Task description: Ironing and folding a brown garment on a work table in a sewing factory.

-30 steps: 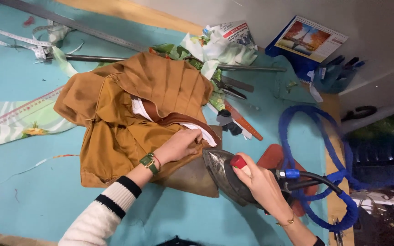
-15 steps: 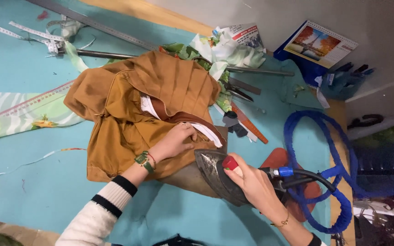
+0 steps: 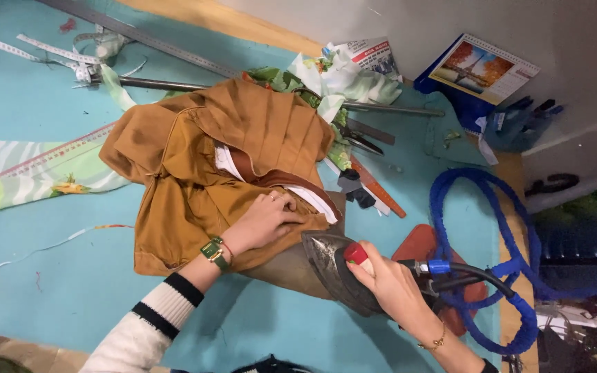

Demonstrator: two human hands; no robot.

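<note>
A brown garment [image 3: 202,179] is spread in a rumpled heap on the turquoise table [image 3: 50,276], and every other thing is best placed from it. The left hand [image 3: 267,222] is laid flat on the garment's lower right part, fingers together and pressed down on the cloth, seemingly so that the fabric is kept taut and in place for the iron; a green watch [image 3: 213,252] is worn on that wrist, above a striped sleeve [image 3: 143,331]. Just to the right of that hand, at the garment's lower right edge, an iron [image 3: 336,269] is held by the right hand [image 3: 388,290], whose fingers are wrapped around its handle, the thumb resting by a red knob; its dark pointed plate is tipped on its side towards the cloth, probably so that a narrow edge can be worked. A black cable and a blue hose [image 3: 481,276] are run from the iron's rear, away from the garment to the right, where they are kept off the cloth.

The garment is mustard brown, deeply creased, with pleats fanned at its top and a white lining strip shown along a curved opening near its middle. Beyond its top edge lie scissors [image 3: 361,140], a long metal ruler [image 3: 146,45] and scraps of pale cloth [image 3: 343,83]; to its left a striped green strip [image 3: 29,179] is laid.
</note>
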